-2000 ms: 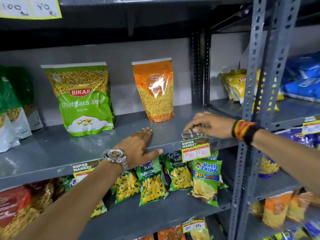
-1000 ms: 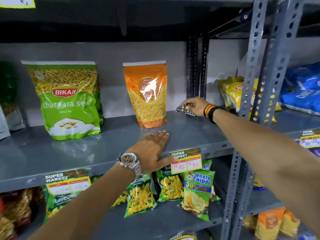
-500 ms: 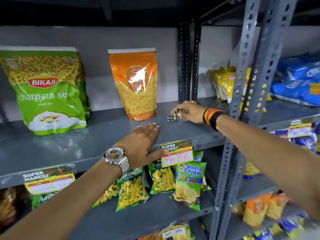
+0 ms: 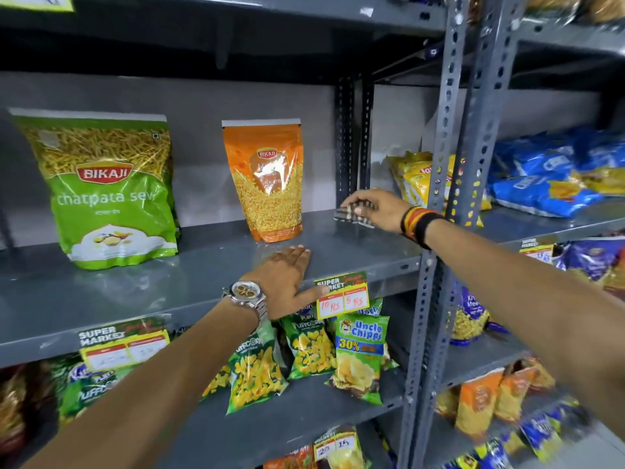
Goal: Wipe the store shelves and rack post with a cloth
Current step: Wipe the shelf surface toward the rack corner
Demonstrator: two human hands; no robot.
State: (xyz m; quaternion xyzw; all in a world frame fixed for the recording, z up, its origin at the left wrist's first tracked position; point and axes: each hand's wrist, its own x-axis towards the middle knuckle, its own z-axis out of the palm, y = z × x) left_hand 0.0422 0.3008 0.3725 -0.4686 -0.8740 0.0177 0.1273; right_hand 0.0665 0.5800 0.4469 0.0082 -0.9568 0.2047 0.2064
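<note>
Pressing cloth (image 4: 353, 216) on grey shelf (image 4: 203, 262), R hand (image 4: 375, 209) grips it; L hand (image 4: 287, 279) flat, apparently open.

cloth (image 4: 353, 214) mostly hidden under right hand (image 4: 378, 208) | packets (image 4: 527, 431) at lower right blurred | yellow label (image 4: 37, 1) cut off at top edge

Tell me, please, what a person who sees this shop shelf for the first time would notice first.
First the big green snack bag standing at the left of the grey shelf, and the smaller orange bag upright near its middle. Then the two arms: the left hand lies flat at the shelf's front edge, and the right hand presses a striped cloth to the shelf near the back post.
</note>
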